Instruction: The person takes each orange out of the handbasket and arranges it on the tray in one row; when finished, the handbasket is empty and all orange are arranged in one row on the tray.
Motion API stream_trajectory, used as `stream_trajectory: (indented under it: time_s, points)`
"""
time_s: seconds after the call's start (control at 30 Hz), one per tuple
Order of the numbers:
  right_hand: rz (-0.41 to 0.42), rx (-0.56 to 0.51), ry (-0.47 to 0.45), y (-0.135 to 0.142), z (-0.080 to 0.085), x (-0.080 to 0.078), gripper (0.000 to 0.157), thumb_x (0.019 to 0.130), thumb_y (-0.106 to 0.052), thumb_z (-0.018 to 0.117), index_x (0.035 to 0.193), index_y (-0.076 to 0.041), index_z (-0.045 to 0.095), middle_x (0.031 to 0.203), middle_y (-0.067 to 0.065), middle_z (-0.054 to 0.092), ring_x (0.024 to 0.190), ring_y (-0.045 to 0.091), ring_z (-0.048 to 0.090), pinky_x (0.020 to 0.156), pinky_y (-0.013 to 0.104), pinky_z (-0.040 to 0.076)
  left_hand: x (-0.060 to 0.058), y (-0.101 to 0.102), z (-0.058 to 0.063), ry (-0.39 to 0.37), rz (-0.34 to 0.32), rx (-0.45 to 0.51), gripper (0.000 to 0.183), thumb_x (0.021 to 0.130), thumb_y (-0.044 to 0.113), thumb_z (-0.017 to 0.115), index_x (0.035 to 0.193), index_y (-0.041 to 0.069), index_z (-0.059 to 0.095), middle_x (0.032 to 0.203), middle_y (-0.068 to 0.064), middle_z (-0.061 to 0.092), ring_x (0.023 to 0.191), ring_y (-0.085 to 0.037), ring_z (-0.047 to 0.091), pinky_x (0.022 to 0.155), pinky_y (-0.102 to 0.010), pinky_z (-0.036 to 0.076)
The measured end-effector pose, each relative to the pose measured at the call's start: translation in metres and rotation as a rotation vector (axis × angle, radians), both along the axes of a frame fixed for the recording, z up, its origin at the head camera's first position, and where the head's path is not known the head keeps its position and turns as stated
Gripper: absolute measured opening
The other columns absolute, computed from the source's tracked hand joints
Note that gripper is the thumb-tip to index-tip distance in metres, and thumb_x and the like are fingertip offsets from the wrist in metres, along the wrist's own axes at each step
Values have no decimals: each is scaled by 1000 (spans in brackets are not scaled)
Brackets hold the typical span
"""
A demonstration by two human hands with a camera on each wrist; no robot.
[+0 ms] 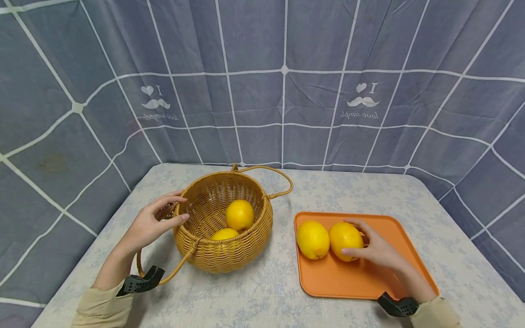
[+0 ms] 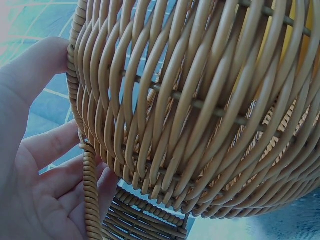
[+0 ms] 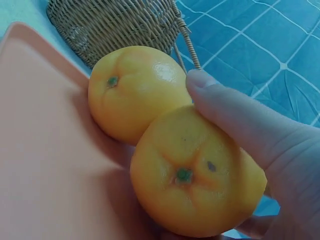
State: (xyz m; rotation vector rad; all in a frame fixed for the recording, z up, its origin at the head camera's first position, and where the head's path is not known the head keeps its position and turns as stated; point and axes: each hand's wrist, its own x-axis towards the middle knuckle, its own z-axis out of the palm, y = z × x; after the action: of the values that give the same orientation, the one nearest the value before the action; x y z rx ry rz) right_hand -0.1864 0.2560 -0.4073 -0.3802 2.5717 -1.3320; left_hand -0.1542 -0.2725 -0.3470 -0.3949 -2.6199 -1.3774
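Observation:
My left hand (image 1: 149, 223) holds the left rim of a round wicker basket (image 1: 229, 255), thumb and fingertips at the edge. In the left wrist view the basket's woven side (image 2: 165, 100) fills most of the picture. Inside lie two yellow lemons, one in plain sight (image 1: 239, 215) and the other partly hidden by the near rim. Over an orange tray (image 1: 328, 284), my right hand (image 1: 375, 246) grips a lemon (image 1: 344, 240) between thumb and fingers. Another lemon (image 1: 313, 240) sits just left of it on the tray. The right wrist view shows the gripped lemon's green stem end (image 3: 184, 175).
One basket handle (image 1: 283, 180) sticks out to the back right; the other (image 1: 176, 271) hangs toward the near left. A pale patterned cloth (image 1: 262, 291) covers the table. Blue-grey checked curtain fabric (image 1: 254, 100) stands behind and along both sides.

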Motion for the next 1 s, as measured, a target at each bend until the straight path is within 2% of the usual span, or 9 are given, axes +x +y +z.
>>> stream_trajectory:
  time_s: [0.17,0.57,0.8,1.0]
  points:
    - [10,2,20,-3,-4,1,79,79,-25,77,141,-8,31,130,22,42,104,34,51,78,37,49,0,0,0,-3,0,-6,40,89,24,67,124,7,58,145,-6,38,131,-31,36,93,-2,30]
    - [11,108,81,-7,0,4,88,75,-31,80,145,-16,28,130,21,43,97,27,52,75,38,46,0,-1,0,-8,5,-9,41,89,25,67,124,5,57,145,-6,38,131,-31,36,93,-2,30]
    - [19,113,125,-6,-1,5,91,75,-30,80,146,-15,26,140,20,35,103,31,51,79,43,46,1,-1,0,-13,3,-2,41,89,25,66,124,5,57,145,-6,38,131,-30,36,93,-3,30]
    - [25,111,146,-6,-1,5,93,75,-30,80,147,-16,23,142,21,31,108,36,48,83,49,45,1,0,1,-21,4,0,42,89,25,66,125,5,57,146,-6,37,132,-31,34,93,-2,29]
